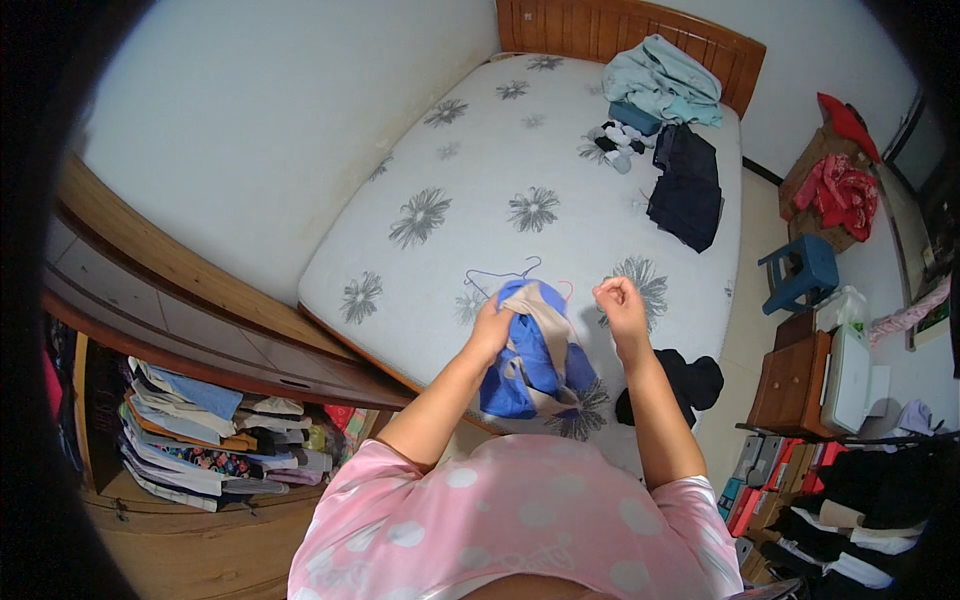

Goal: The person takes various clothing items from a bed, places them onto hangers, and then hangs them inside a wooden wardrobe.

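Note:
My left hand [491,327] is closed on the upper left edge of a crumpled blue and beige garment [535,345], at the near edge of the bed. Just beyond the garment lies a dark blue wire hanger [500,273]. A thin pink hanger [570,292] pokes out at the garment's right side. My right hand [622,303] is raised to the right of the garment, apart from it. Its fingers are curled together, and I cannot make out whether anything is in them.
The white flowered mattress [450,180] bears folded dark trousers [688,188], socks [622,145], a pale green cloth [660,78] and a black garment [690,385]. Left stands a wardrobe with stacked clothes [210,430]. Right are a blue stool [803,272] and a wooden cabinet [790,378].

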`<state>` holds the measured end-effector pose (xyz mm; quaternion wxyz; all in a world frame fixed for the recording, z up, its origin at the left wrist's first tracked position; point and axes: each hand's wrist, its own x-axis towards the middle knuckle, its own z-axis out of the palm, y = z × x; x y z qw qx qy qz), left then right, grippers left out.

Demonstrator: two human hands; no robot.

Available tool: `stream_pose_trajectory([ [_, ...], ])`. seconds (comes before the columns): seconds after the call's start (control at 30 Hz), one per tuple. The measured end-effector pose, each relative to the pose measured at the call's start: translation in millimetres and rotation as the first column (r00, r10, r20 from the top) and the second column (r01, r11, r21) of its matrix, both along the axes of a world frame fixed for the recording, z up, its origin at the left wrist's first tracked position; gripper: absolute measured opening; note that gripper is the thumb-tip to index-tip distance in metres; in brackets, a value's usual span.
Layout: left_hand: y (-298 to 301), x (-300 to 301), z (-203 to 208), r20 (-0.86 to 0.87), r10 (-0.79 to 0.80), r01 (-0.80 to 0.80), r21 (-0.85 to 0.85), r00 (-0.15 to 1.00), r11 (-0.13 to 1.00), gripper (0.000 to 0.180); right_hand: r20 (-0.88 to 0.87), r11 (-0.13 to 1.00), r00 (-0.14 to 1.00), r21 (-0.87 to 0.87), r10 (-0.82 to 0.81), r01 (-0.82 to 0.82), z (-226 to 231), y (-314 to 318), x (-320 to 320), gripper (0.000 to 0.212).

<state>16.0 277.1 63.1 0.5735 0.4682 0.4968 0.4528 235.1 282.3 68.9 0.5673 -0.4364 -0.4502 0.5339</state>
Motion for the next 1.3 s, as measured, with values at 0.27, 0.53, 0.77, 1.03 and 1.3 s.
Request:
stream_pose_trajectory([
  [0.27,-2.6,1.1,22.7,0.105,0.12,-0.116,-0.036,0.987,0.993,0.031,0.439,0.969,0.895,0.245,-0.077,-0.037,-27.5,-32.5,-64.9,0.028],
  [0.53,-25.0,-31.6,30.8,-0.672,0.31,0.048,0.458,0.672,0.888,0.057,0.417,0.996,0.907,0.04,0.055,-0.079,7.3,-28.0,-52.4,0.02],
  [0.77,-44.6,2.5,19.2,-0.632,0.092,0.245,0.425,0.769,0.872,0.033,0.378,0.955,0.883,-0.014,0.279,-0.296,25.4,-33.1,-59.7,0.015],
  [1.03,-37.8,-16.9,46.1,-0.405,0.295,-0.096,0.444,0.866,0.891,0.011,0.63,0.913,0.772,0.36,-0.084,-0.194,-4.2,-35.2,-46.3,0.026],
  [1.3,-36.6,-91.7,75.5,-0.394,0.661,-0.303,0.661,0.639,0.687,0.012,0.653,0.879,0.648,0.474,-0.392,0.054,-32.9,-21.5,-51.7,0.029],
])
